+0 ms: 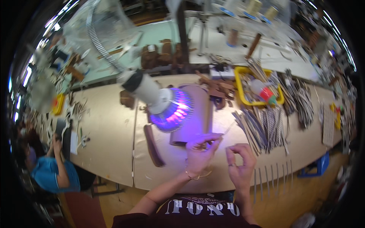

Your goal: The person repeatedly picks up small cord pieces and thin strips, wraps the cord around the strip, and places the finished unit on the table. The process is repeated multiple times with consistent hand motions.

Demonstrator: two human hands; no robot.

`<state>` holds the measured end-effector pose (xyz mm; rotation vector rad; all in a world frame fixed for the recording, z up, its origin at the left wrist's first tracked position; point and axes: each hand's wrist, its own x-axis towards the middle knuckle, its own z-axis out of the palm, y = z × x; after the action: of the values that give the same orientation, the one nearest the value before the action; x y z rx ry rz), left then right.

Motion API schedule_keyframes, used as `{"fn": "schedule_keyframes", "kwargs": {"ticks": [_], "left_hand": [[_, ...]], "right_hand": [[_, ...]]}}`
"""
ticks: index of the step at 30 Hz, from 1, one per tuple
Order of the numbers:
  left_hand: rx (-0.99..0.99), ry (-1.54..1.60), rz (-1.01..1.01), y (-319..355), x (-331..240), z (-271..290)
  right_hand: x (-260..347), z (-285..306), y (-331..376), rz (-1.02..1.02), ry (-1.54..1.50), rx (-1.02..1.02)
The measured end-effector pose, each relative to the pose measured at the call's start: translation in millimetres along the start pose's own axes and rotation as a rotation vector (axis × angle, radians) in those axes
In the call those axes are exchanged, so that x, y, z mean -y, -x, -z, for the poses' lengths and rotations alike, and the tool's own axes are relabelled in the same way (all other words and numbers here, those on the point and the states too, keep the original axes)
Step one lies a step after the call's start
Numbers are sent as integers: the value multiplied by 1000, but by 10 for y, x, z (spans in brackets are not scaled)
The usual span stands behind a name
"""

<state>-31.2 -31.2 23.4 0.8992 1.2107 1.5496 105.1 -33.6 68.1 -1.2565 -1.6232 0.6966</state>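
My left hand [201, 152] is over the front of the table, its fingers pinched together. A thin pale strip [228, 128] slants up and to the right from its fingertips. Just to the right, my right hand [242, 162] has thumb and forefinger curled together in a ring; anything between them is too small to make out. The two hands are apart. Behind the left hand lies a wide brown cylinder [191, 129]. Above it a lamp [173, 110] with a clear ribbed shade casts purple light over the hand.
A yellow basket [240, 90] holds a bottle and loose items. Bundles of narrow strips [272, 127] lie to the right, with several more strips hanging off the table's front edge. A long brown leather piece [153, 146] lies left of the cylinder. A co-worker in blue [55, 173] sits far left.
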Motion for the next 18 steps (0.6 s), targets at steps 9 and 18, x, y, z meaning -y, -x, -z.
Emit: {"fn": "schedule_keyframes", "kwargs": {"ticks": [9,18], "left_hand": [[98,-368,-416,16,-99,-10],[127,-467,-429,31,-126,-11]], "right_hand": [[-17,-35,-84,-27,-58,76],[-1,1,-114,73,150,103]]}}
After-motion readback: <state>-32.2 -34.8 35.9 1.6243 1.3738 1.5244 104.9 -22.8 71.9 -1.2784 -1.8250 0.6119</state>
